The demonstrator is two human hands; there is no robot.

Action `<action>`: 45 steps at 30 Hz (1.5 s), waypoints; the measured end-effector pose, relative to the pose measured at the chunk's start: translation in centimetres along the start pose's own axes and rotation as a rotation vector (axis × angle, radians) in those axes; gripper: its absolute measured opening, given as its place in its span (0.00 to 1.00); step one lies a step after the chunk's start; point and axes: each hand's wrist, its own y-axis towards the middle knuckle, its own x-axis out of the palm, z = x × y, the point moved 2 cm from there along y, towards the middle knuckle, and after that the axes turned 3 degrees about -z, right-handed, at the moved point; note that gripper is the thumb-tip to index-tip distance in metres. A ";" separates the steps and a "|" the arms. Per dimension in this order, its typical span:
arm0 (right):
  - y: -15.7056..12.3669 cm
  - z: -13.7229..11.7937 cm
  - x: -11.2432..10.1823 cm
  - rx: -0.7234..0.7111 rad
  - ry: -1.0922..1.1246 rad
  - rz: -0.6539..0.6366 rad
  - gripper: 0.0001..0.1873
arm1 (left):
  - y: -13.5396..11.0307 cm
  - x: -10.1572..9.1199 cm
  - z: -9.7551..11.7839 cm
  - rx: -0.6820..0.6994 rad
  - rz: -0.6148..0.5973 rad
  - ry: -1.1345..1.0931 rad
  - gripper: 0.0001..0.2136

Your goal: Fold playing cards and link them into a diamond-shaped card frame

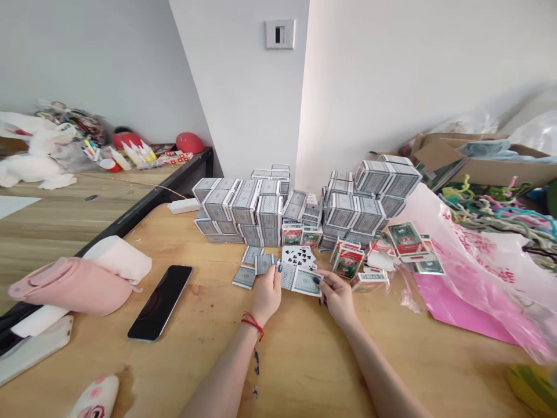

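Observation:
Several playing cards with grey patterned backs are in front of me. My right hand [338, 297] pinches the near right corner of a face-down playing card [307, 281]. My left hand [267, 292] is closed, its thumb up against the left edge of another face-down card [286, 276]. Close by on its left are a card [264, 263] and two lower ones, the nearest a card [244, 277]. Just beyond my hands lies a face-up card with black pips [298, 255]. The undersides of both hands' fingers are partly hidden.
Stacked card decks [246, 203] form a wall at the back, with another deck pile [365, 200] to the right. Red-and-green card boxes [348, 261] stand before it. A phone [160, 303] and a pink roll [72, 284] lie left; pink plastic [461, 305] spreads right.

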 end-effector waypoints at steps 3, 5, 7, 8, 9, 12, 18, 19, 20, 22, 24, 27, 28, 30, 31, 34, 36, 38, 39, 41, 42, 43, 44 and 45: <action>-0.1 0.0 0.1 -0.013 0.003 -0.011 0.17 | -0.1 0.0 0.1 0.011 -0.025 0.004 0.12; -0.2 0.0 0.3 -0.019 0.012 -0.001 0.16 | -0.2 0.3 0.3 0.011 -0.033 0.017 0.12; -0.4 -0.1 0.7 -0.024 0.017 0.009 0.15 | -0.3 0.7 0.4 0.011 -0.030 0.037 0.12; -0.4 -0.1 0.8 -0.026 0.017 0.011 0.15 | -0.4 0.8 0.4 0.012 -0.026 0.045 0.12; -0.5 -0.2 1.0 -0.025 0.016 0.012 0.15 | -0.4 1.0 0.4 0.014 -0.021 0.049 0.11; -0.6 -0.2 1.1 -0.016 0.021 0.011 0.15 | -0.5 1.3 0.4 0.018 -0.006 0.056 0.11; -0.6 -0.2 1.1 -0.013 0.035 0.012 0.15 | -0.5 1.2 0.8 0.003 -0.031 0.055 0.11; -0.6 -0.2 1.2 -0.015 0.036 0.011 0.15 | -0.5 1.2 0.9 0.001 -0.033 0.057 0.11; -0.7 -0.2 1.2 -0.017 0.038 0.009 0.15 | -0.5 1.2 1.0 0.000 -0.031 0.060 0.11; -0.7 -0.3 1.3 -0.019 0.047 0.004 0.15 | -0.5 1.2 1.1 0.001 -0.021 0.053 0.11; -0.7 -0.3 1.3 -0.011 0.059 0.003 0.15 | -0.6 1.2 1.2 0.002 -0.014 0.030 0.12; -0.6 -0.4 1.2 0.015 0.089 0.020 0.17 | -0.5 0.8 1.0 -0.004 0.017 0.016 0.15; -0.6 -0.4 1.1 0.022 0.102 0.034 0.17 | -0.4 0.4 0.9 -0.007 0.054 0.025 0.15; -0.5 -0.3 1.0 0.031 0.129 0.064 0.17 | -0.2 -0.6 0.5 0.000 0.171 0.072 0.13; -0.5 -0.3 0.9 0.032 0.142 0.077 0.17 | 0.0 -1.1 0.3 0.011 0.263 0.123 0.10; -0.4 -0.4 0.9 0.036 0.170 0.084 0.16 | 0.3 -2.1 0.0 0.065 0.394 0.316 0.13; -0.3 -0.5 0.9 0.041 0.182 0.076 0.17 | 0.3 -2.0 -0.3 0.058 0.392 0.405 0.20; -0.3 -0.5 0.9 0.047 0.193 0.069 0.18 | 0.3 -1.6 -0.4 0.046 0.359 0.450 0.23; -0.3 -0.6 0.9 0.050 0.203 0.066 0.18 | 0.3 -1.4 -0.4 0.045 0.345 0.457 0.23; -0.3 -0.5 0.9 0.057 0.231 0.052 0.17 | 0.3 -1.1 -0.4 0.049 0.341 0.440 0.22; -0.2 -0.5 0.8 0.064 0.252 0.039 0.16 | 0.3 -1.1 -0.4 0.053 0.351 0.417 0.22; -0.2 -0.4 0.9 0.074 0.278 0.022 0.15 | 0.3 -1.1 -0.2 0.066 0.363 0.385 0.23; -0.2 -0.3 0.9 0.088 0.307 0.001 0.15 | 0.3 -1.2 -0.1 0.092 0.370 0.346 0.23; -0.2 -0.3 1.0 0.106 0.336 -0.023 0.16 | 0.2 -1.2 0.2 0.130 0.368 0.303 0.24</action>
